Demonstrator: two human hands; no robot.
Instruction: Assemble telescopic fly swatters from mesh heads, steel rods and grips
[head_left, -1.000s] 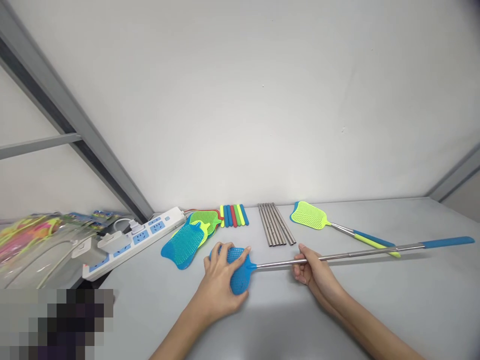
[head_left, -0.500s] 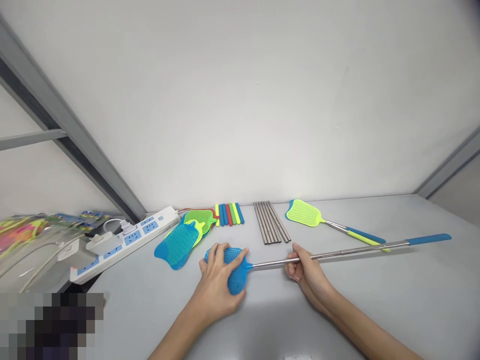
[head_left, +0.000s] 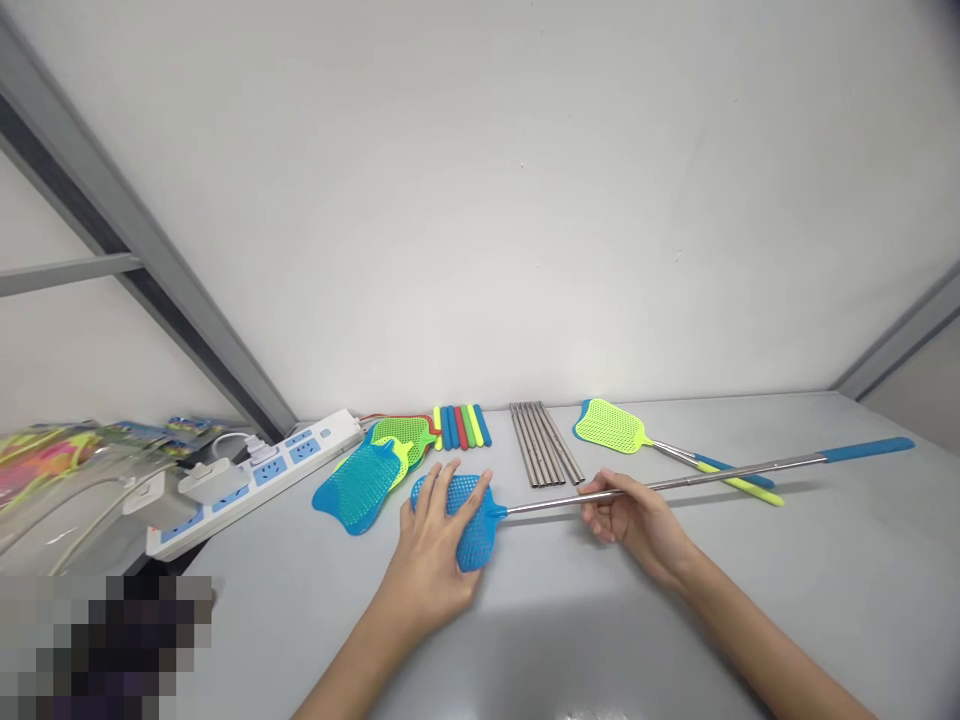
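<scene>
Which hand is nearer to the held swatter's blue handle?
Right. The right hand holds the metal shaft, left of the handle; the left hand is farther, on the blue head.

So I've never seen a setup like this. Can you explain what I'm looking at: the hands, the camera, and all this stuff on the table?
There is no machine here, only a person's two bare hands. The view comes from a camera worn on that person's head, looking forward and down.

The left hand grips the blue mesh head of a flyswatter. The right hand holds its metal shaft, which ends in a blue handle.

On the gray table, left to right, are a white power strip, a pile of loose swatter heads, a row of colored grips, metal rods, and a yellow swatter overlapping a blue one.
</scene>
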